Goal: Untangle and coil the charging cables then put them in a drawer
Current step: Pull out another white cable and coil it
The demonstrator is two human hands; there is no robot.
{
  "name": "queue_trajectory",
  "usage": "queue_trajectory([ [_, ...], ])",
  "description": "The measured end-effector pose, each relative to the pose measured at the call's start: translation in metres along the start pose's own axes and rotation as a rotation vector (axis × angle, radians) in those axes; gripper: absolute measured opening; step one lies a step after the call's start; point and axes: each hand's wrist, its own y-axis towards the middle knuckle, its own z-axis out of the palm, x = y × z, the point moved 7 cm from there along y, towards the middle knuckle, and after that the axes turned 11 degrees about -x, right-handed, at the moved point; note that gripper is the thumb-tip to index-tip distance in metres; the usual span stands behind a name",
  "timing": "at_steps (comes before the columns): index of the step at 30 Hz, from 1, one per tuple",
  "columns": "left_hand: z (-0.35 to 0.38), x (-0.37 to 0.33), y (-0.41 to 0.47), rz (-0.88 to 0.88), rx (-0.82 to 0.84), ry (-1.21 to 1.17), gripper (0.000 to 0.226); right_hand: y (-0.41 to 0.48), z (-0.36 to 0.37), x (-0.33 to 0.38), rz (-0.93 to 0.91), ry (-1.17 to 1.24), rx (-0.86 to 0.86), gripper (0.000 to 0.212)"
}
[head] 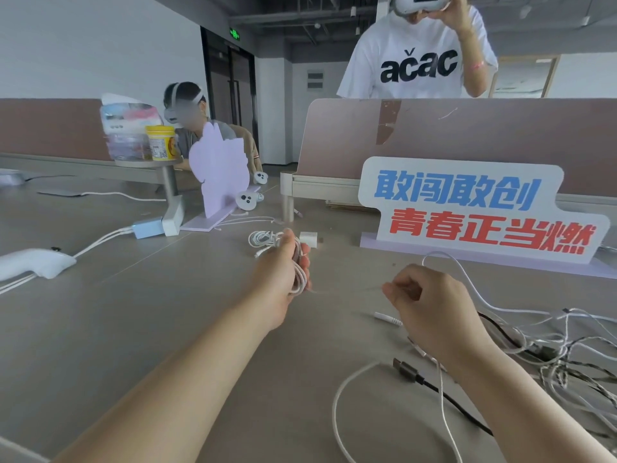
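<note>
My left hand (283,265) is closed around a small coil of white cable (298,269), held above the middle of the grey table (133,312). Further right, my right hand (430,305) pinches something thin, with a white cable (460,272) looping up behind it. A white connector (389,318) lies on the table just left of that hand. To the right a tangle of white, grey and black cables (547,355) is spread out. A dark USB plug (407,370) on a black cord lies near my right forearm. Behind my left hand rests another coiled white cable (262,238) beside a white charger block (307,238).
A slogan sign (467,208) stands at the back right, a lilac cut-out stand (220,175) at the back centre. A blue power adapter (147,228) and a white device (33,264) lie to the left. Two people wearing headsets are beyond the partitions.
</note>
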Motion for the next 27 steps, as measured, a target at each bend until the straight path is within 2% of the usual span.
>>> queue_trajectory([
  [5,0.013,0.004,-0.013,0.238,0.147,0.441,0.034,-0.003,-0.009,0.017,-0.264,0.039,-0.159,0.008],
  [9,0.029,0.016,-0.031,0.277,0.352,0.676,0.035,-0.004,-0.007,0.020,-0.365,0.056,-0.167,0.010],
  [13,0.040,0.026,-0.049,0.177,0.561,0.670,0.046,-0.003,-0.003,0.019,-0.386,0.072,-0.142,0.010],
  [18,0.046,0.030,-0.067,0.073,0.718,0.631,0.057,-0.004,-0.001,0.021,-0.404,0.103,-0.124,0.010],
  [22,0.046,0.030,-0.076,0.097,0.865,0.664,0.063,-0.004,-0.007,0.024,-0.353,0.139,-0.149,0.012],
  [24,0.048,0.032,-0.081,0.135,0.930,0.662,0.059,-0.003,-0.005,0.021,-0.212,0.197,-0.074,0.016],
  [27,0.048,0.036,-0.083,0.096,0.967,0.635,0.044,-0.004,0.002,0.011,-0.026,0.220,0.045,0.031],
])
